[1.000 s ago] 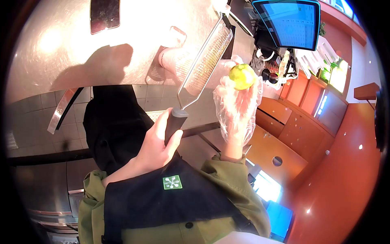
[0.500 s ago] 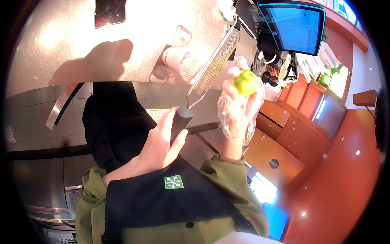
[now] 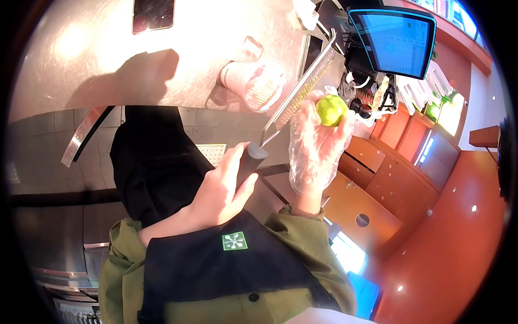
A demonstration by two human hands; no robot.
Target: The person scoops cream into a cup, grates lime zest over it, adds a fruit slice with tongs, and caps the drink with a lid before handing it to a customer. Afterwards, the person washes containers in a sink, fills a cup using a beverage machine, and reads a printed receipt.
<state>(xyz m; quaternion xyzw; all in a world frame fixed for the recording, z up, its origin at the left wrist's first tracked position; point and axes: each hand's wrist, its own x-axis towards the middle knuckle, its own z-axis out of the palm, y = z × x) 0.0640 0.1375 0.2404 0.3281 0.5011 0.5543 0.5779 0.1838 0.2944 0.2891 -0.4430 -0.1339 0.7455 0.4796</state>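
Observation:
My left hand (image 3: 224, 189), bare, is wrapped round the dark handle of a long metal grater (image 3: 305, 89). The grater slants up to the right, turned partly edge-on. A clear plastic glove covers my right hand (image 3: 318, 143), whose fingers hold a green lime (image 3: 332, 110) with paler patches on its skin. The lime is close beside the grater's right side; whether they touch I cannot tell. Left of the grater, a see-through plastic cup (image 3: 253, 83) is on the steel counter (image 3: 108, 59), near its edge.
A dark phone (image 3: 154, 15) lies on the counter at the top. Another dark flat object (image 3: 313, 52) is behind the grater. On the right are a lit screen (image 3: 394, 40) and a cluttered holder (image 3: 369, 102). An orange wall (image 3: 448, 227) and wooden cabinets (image 3: 372, 178) stand beyond.
The grater has moved slightly right and turned more edge-on. My right hand has shifted a little, with the lime turned in its fingers and closer to the grater.

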